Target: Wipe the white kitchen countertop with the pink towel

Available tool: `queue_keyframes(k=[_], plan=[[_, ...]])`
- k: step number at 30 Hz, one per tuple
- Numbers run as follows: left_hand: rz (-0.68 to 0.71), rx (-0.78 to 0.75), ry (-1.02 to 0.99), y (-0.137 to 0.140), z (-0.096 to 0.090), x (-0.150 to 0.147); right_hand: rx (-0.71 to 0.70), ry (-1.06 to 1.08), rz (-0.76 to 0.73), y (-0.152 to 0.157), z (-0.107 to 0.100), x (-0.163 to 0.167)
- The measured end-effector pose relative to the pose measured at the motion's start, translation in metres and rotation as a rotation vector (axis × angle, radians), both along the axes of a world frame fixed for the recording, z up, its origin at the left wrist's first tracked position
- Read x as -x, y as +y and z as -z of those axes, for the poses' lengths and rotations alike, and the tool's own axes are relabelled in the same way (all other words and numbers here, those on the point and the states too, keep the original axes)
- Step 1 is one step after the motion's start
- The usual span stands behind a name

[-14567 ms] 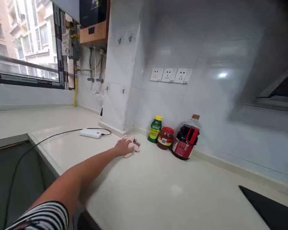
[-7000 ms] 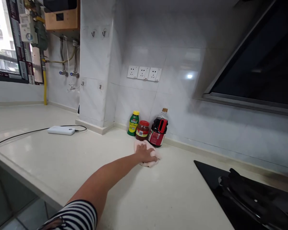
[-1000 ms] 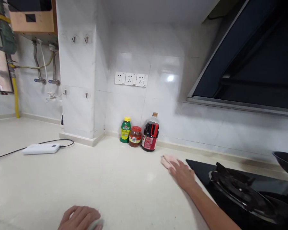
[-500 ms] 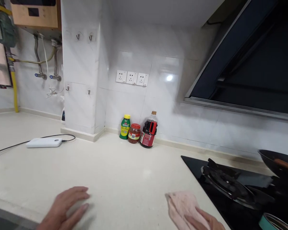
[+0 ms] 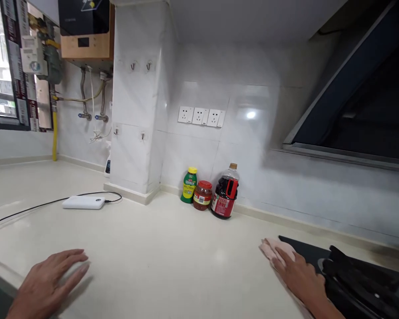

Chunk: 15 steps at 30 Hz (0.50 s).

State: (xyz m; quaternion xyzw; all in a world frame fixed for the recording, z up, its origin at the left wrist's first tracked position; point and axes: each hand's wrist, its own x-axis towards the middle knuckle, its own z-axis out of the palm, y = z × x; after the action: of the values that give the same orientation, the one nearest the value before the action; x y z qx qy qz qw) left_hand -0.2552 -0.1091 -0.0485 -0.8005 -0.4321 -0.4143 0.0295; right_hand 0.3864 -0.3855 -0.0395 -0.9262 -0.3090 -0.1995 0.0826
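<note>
My right hand (image 5: 299, 277) presses a pale pink cloth (image 5: 274, 248) onto the cream countertop (image 5: 173, 261), along the left edge of the black gas hob (image 5: 302, 252). Part of the cloth is hidden under the palm and fingers. At the lower left, my left hand (image 5: 49, 283) is open over the counter near its front edge, fingers stretched out and holding nothing. Whether its fingertips touch the surface, I cannot tell.
Against the back wall stand a green bottle with a yellow cap (image 5: 189, 186), a red-lidded jar (image 5: 202, 196) and a large dark sauce bottle (image 5: 224, 195). A white power bank (image 5: 84, 202) with a black cable lies left. A range hood (image 5: 359, 102) overhangs the right.
My right hand has slid the cloth away from me along the hob's edge, toward the back wall. The view has shifted left, showing more of the window. My left hand stays open.
</note>
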Motion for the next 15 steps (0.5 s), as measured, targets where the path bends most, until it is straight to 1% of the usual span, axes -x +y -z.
queue_keyframes(k=[3,6,8,11,15], plan=[[0.025,0.083,-0.062,0.005,-0.001,0.001,0.008,0.023,0.027,0.05,-0.009,0.004],[0.067,0.164,-0.102,0.011,-0.003,0.003,0.027,0.004,-0.042,0.098,-0.012,0.028],[0.046,0.206,-0.148,0.011,-0.006,0.002,0.052,0.001,-0.128,0.13,-0.011,0.052],[-0.04,0.244,-0.157,0.003,-0.011,-0.005,0.088,0.005,-0.276,0.177,-0.01,0.097],[-0.159,0.169,-0.104,-0.009,-0.011,-0.015,0.098,0.022,-0.453,0.234,-0.013,0.153]])
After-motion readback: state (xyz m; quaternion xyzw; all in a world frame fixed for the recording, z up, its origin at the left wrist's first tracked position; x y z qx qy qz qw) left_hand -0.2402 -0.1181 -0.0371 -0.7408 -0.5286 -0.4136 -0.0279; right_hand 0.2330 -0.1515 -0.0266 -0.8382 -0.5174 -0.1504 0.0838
